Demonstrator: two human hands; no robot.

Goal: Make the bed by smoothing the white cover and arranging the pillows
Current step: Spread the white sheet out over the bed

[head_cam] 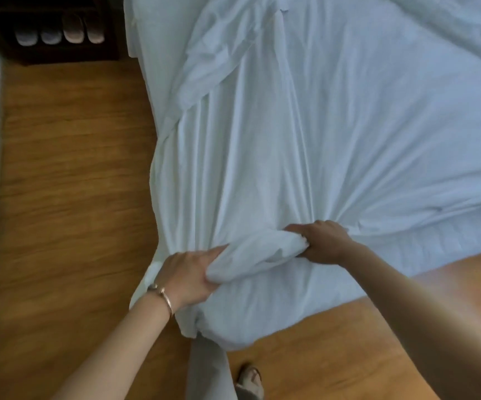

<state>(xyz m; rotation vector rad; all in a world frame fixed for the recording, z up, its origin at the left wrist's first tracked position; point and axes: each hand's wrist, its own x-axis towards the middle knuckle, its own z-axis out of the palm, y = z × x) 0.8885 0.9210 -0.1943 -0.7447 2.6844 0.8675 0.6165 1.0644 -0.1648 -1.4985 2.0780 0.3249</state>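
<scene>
Slippers (59, 31) sit in two pairs side by side inside the dark wooden shelf (69, 54) at the upper left, toes toward the camera. Beside it, the white cover (334, 125) spreads wrinkled over the bed and hangs off its near corner toward the wooden floor (72, 180). Both hands grip one bunched fold of that cover at the corner. The left hand (187, 274), a bracelet (162, 295) on its wrist, has its fingers curled into the cloth. The right hand (322, 241) clenches the fold's other end, creases fanning away from it.
</scene>
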